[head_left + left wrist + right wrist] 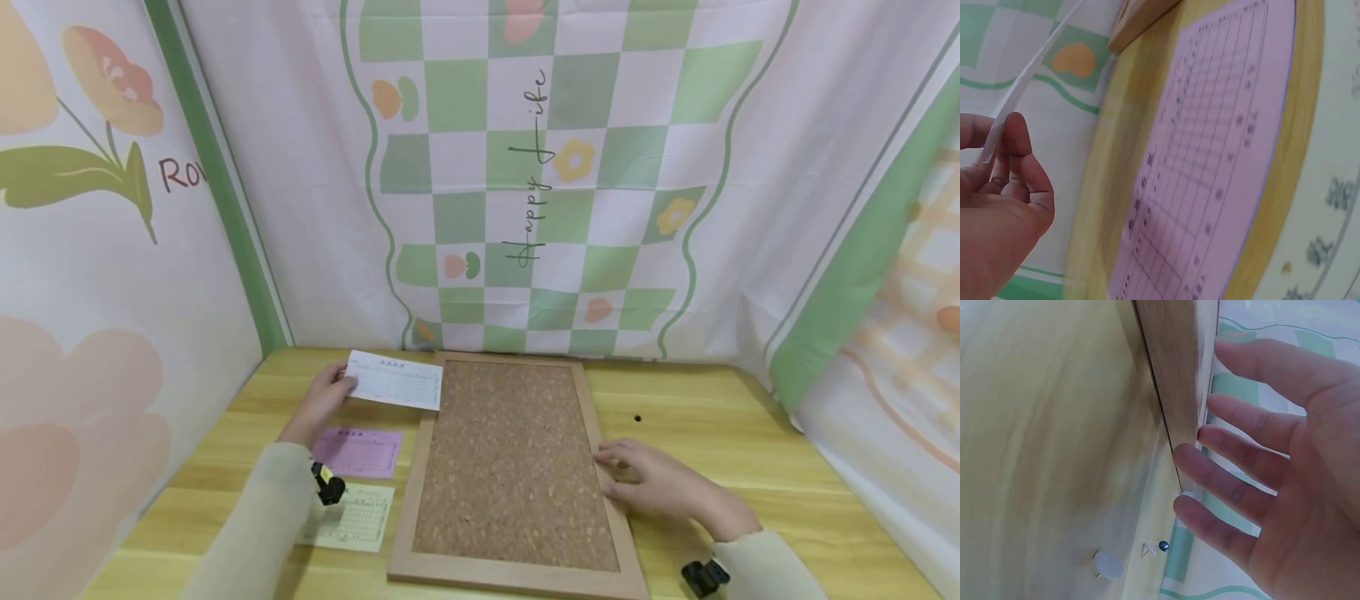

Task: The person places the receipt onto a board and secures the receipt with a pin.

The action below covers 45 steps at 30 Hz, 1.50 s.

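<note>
My left hand (pixel 324 400) pinches a white printed form slip (pixel 395 381) by its left edge, between thumb and fingers. Raised over the table, the slip overlaps the upper left corner of a wood-framed corkboard (pixel 517 467) in the head view. In the left wrist view the slip (pixel 1019 84) appears nearly edge-on. My right hand (pixel 660 483) is at the board's right side, fingers spread and only slightly bent. Its fingertips lie right at the wooden frame (pixel 1175 375) in the right wrist view.
A pink form slip (pixel 367 452) and a pale green one (pixel 352 521) lie left of the board. Right of the board is a black push pin (pixel 637 418); the right wrist view adds a white-headed pin (pixel 1108 565) and a small pinkish pin (pixel 1149 549). A patterned curtain (pixel 315 208) hangs behind.
</note>
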Each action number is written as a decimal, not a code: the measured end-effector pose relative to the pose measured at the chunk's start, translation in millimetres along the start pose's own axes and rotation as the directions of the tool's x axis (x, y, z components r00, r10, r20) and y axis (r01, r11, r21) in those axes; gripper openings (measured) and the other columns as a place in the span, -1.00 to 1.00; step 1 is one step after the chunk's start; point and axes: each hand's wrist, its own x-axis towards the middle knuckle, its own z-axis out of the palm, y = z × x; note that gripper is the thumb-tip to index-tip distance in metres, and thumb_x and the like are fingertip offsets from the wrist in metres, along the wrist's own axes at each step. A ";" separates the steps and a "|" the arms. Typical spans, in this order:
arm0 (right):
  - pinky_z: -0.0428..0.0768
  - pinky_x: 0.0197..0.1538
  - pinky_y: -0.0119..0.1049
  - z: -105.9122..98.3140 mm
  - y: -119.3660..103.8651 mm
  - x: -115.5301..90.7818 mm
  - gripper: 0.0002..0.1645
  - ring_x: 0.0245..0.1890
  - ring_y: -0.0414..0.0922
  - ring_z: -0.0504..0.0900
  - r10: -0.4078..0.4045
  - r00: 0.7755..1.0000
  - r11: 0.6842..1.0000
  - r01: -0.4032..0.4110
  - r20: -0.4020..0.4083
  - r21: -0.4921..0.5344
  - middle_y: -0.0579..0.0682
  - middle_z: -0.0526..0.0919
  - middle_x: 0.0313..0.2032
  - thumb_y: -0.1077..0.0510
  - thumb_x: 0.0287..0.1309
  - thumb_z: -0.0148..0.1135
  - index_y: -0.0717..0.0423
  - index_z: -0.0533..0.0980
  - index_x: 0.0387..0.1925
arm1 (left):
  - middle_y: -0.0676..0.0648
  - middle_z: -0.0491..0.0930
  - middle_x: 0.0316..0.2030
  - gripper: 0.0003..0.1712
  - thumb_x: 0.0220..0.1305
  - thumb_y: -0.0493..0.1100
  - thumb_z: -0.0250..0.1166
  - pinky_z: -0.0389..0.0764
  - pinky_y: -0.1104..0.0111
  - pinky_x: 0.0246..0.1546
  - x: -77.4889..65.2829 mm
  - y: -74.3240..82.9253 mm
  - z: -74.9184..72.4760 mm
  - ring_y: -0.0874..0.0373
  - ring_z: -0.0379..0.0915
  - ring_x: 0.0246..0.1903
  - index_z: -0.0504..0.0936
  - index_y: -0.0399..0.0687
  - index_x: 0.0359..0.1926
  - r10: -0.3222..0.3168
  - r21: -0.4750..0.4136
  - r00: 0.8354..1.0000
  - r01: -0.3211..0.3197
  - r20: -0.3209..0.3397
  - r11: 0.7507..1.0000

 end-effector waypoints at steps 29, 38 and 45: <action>0.60 0.01 0.00 -10.6 -21.5 47.4 -0.62 -0.02 0.02 0.62 0.003 0.997 0.999 0.000 -0.082 0.036 0.15 0.64 0.06 0.19 0.43 0.12 0.26 0.54 0.17 | -0.39 0.44 0.20 -0.38 0.44 -0.25 0.06 0.43 0.02 0.17 5.6 12.6 49.0 -0.15 0.45 0.09 0.20 -0.39 0.44 0.066 -0.063 0.996 -0.062 0.060 0.996; 0.60 -0.03 -0.07 -8.1 -17.3 65.7 -0.62 -0.05 -0.01 0.62 -0.016 0.994 0.999 0.021 -0.104 0.050 0.10 0.66 -0.02 0.19 0.42 0.12 0.24 0.52 0.18 | -0.40 0.48 0.13 -0.43 0.43 -0.29 0.05 0.49 0.06 0.08 3.7 13.9 62.0 -0.07 0.50 -0.03 0.26 -0.44 0.39 0.113 -0.062 0.991 -0.108 0.078 0.992; 0.60 -0.04 -0.09 -5.8 -17.3 82.4 -0.62 -0.06 -0.04 0.63 -0.004 0.995 0.995 0.013 -0.099 0.095 0.11 0.68 -0.04 0.16 0.45 0.10 0.24 0.53 0.19 | -0.37 0.48 0.14 -0.41 0.42 -0.30 0.06 0.48 0.03 0.11 4.2 19.6 74.0 -0.03 0.51 -0.03 0.26 -0.40 0.41 0.112 -0.100 0.990 -0.103 0.087 0.990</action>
